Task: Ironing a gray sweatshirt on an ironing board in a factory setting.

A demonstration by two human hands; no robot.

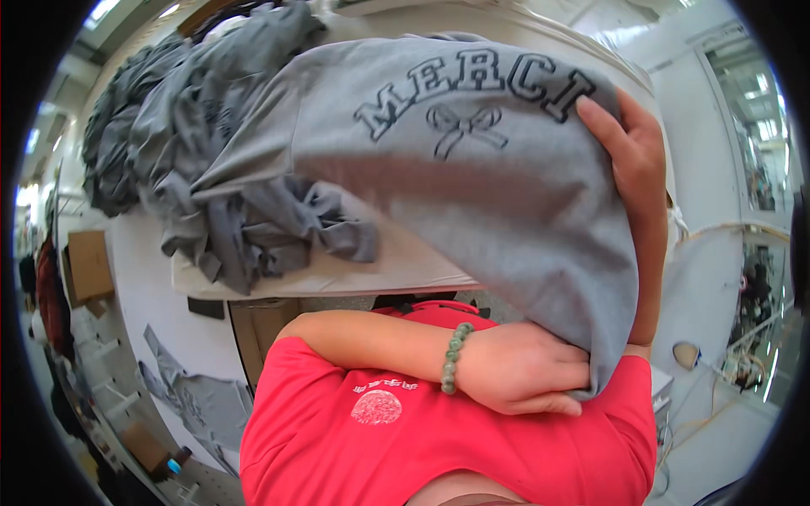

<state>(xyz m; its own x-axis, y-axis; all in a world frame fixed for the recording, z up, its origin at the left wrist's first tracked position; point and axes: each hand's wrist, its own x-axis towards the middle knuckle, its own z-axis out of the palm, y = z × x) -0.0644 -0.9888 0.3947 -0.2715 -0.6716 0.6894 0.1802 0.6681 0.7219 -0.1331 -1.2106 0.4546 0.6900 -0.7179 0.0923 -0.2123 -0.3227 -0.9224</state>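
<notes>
A grey sweatshirt (380, 181) with dark outlined lettering and a bow motif stretches from the table up to my hands. My right hand (637, 148) grips its far right edge, thumb lying on the printed face and the other fingers behind the cloth. Close to my chest, my left hand (527, 371), below a green bead bracelet (456, 358), is closed on the garment's near corner; some fingertips are hidden by fabric. Between both hands the cloth hangs in a broad curve. Its left part merges into other grey fabric.
A heap of crumpled grey garments (181, 110) covers the left of the pale padded table (413, 274). Another grey garment (207, 405) lies lower left, near a cardboard box (89, 266). Cables (717, 228) run along the right side.
</notes>
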